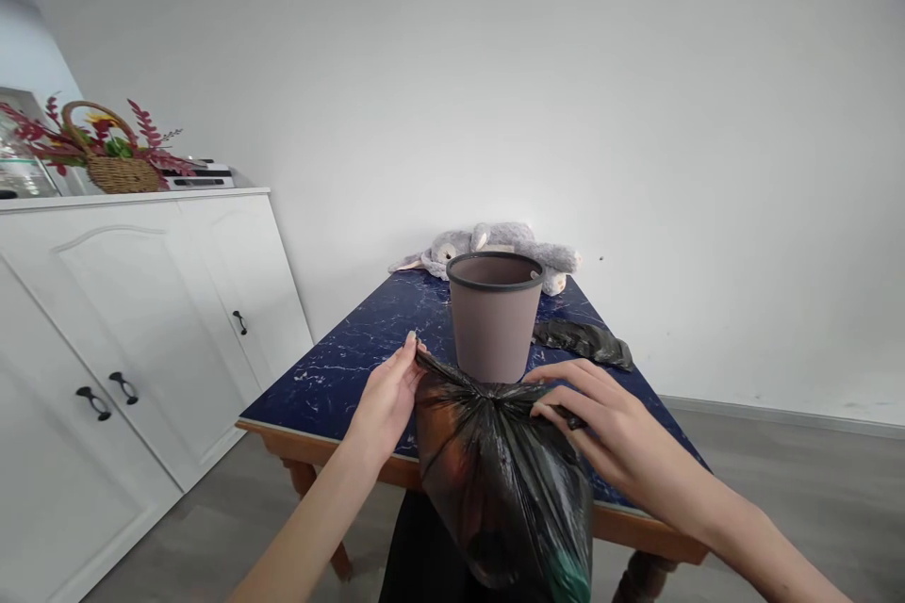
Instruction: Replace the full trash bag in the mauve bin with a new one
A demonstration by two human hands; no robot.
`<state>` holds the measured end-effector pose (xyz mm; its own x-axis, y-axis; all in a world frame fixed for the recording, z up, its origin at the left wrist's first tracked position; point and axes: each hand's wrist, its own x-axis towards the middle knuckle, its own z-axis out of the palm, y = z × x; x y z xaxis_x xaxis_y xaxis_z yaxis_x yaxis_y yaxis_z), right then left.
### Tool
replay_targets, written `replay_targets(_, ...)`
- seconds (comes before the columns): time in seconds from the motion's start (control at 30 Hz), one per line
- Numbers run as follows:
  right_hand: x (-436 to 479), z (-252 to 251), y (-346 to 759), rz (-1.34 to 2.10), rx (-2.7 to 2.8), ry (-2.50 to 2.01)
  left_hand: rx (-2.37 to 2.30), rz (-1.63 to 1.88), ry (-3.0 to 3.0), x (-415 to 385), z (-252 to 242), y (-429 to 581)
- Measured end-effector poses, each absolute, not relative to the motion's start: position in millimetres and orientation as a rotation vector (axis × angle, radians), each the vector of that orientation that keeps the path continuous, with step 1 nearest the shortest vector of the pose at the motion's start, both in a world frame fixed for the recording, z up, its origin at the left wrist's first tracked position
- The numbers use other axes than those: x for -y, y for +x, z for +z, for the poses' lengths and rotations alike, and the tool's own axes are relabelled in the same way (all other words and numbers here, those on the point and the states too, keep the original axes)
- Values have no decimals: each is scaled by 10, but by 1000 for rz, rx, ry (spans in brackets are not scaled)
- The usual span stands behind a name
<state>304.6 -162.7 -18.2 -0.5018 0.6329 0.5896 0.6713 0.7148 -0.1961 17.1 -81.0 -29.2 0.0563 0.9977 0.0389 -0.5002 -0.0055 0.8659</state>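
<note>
Nearest me, my left hand (386, 400) and right hand (608, 424) each pinch the gathered top of a full black bag (499, 476) at the tabletop's (339, 377) near edge. Just beyond stands an empty bin (493, 320); farther right lies another bag (584, 342).

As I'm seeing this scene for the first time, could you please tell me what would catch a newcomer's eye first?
The black bag in the near middle stands out first, its top pinched by the left hand and the right hand. Just behind it a brown bin stands upright on the dark blue table, with a grey soft toy at the far end.
</note>
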Motion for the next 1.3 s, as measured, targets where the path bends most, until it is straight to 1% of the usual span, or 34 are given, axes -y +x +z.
replay_targets(0.1, 1604, -197, 2802, -78, 2247, -1025, -769, 1459, 838, 855, -260, 307)
replay_targets(0.23, 1548, -260, 2564, -184, 2303, -1071, -771, 1502, 858, 890, -264, 384)
replay_targets(0.4, 1503, -287, 2587, -215, 2266, -1091, -808, 1432, 956, 942, -254, 358)
replay_targets(0.53, 1479, -275, 2918, -113, 2091, -1122, -873, 1369, 1138, 944, -333, 242)
replay_targets(0.7, 1374, -220, 3621, 90, 1735, -1393, -1113, 1324, 1213, 835, -615, -65)
replay_targets(0.77, 1316, -210, 3886, 81, 1660, -1491, -1200, 1255, 1258, 791, -727, -179)
replay_targets(0.87, 1213, -247, 4159, -35, 1600, -1580, -1295, 1189, 1329, 750, -850, -279)
replay_targets(1.0, 1032, -428, 4296, -179, 1541, -1569, -1314, 1177, 1396, 722, -931, -301)
replay_targets(1.13, 876, -718, 4348, -265, 1500, -1529, -1287, 1174, 1394, 693, -977, -305)
replay_targets(1.3, 853, -1072, 4398, -305, 1471, -1499, -1303, 1160, 1427, 656, -1072, -354)
